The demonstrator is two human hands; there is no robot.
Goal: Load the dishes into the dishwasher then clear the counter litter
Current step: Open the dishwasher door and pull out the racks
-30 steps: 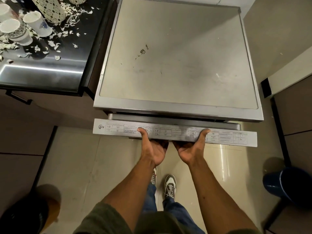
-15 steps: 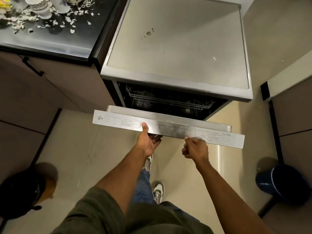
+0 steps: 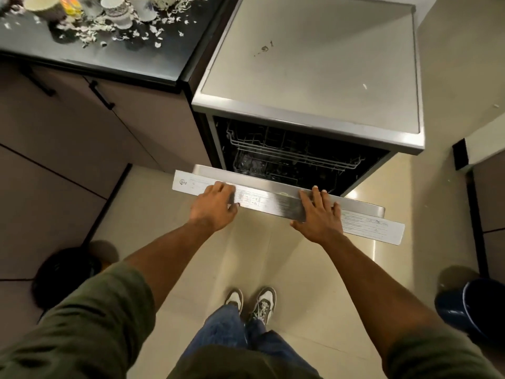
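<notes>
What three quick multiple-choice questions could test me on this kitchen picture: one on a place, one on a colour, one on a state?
1. Where do the cups stand?
A. dark counter at upper left
B. floor
C. dishwasher top

2. What colour is the bin at lower right?
A. red
B. blue
C. white

3. How is the dishwasher door?
A. shut
B. removed
C. partly open

Answers: 1 A, they sit among paper scraps on the counter. 2 B, its wall is dark blue. 3 C, the rack shows behind it while the left hand and right hand rest on its top edge.

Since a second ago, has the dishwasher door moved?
Yes. The dishwasher door has swung down and away from the dishwasher top; the gap now exposes the upper rack.
</notes>
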